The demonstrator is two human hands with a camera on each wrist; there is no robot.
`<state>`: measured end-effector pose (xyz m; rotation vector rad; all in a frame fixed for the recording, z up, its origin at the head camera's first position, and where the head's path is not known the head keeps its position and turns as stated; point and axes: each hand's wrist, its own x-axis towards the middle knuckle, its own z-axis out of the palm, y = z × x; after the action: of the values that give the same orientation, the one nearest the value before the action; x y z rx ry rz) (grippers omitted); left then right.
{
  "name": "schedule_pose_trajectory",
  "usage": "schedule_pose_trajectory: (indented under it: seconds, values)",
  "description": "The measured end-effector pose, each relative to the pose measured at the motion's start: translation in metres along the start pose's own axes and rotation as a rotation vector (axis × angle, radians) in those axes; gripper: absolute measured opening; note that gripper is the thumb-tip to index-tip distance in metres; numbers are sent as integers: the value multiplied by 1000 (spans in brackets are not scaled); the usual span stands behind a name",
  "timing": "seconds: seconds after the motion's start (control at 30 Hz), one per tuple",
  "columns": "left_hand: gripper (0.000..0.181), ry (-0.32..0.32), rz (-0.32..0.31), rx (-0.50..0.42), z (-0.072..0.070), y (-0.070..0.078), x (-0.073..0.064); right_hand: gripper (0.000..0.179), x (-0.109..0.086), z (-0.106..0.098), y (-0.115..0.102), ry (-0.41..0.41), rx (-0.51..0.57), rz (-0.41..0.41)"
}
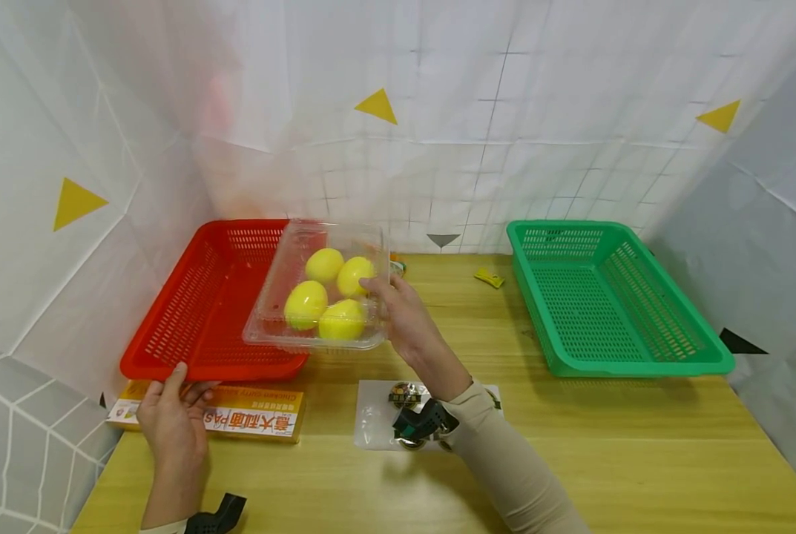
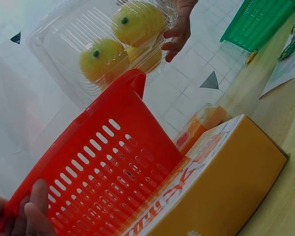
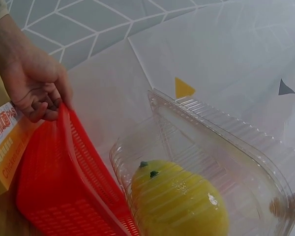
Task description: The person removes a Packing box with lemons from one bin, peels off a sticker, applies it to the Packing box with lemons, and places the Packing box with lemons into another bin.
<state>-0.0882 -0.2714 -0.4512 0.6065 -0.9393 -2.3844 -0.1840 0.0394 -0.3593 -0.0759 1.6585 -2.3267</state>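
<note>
My right hand (image 1: 411, 319) grips the right side of a clear plastic clamshell box (image 1: 271, 326). Several yellow lemon-like fruits (image 1: 306, 305) with green stem ends lie inside it. The box is held tilted above the right part of a red plastic basket (image 1: 251, 368), overlapping its rim in the head view. At the basket's near rim, my left hand (image 1: 173, 426) holds on with the thumb over the edge and fingers against the outer wall. In the right wrist view the left hand (image 3: 37, 81) pinches that rim.
A yellow-orange pasta box (image 1: 257, 415) lies before the red basket. Right of it is a clear bag (image 1: 374, 415) with dark round items, partly under my right forearm. A small yellow packet (image 1: 489, 278) lies near the back wall, beside a green basket (image 1: 638, 367).
</note>
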Motion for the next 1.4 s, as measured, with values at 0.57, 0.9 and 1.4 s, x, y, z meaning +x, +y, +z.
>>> schedule_pose_trajectory:
  seconds: [0.57, 0.9, 1.4]
  values:
    - [50, 5, 8, -21, -1, -1, 1, 58, -2, -11, -2, 2, 0, -1]
    - [51, -1, 5, -10, -1, 0, 0, 60, -3, -14, -2, 5, -4, -2]
    - [53, 11, 2, -4, 0, 0, -1, 58, -5, -18, -4, 9, -2, -7]
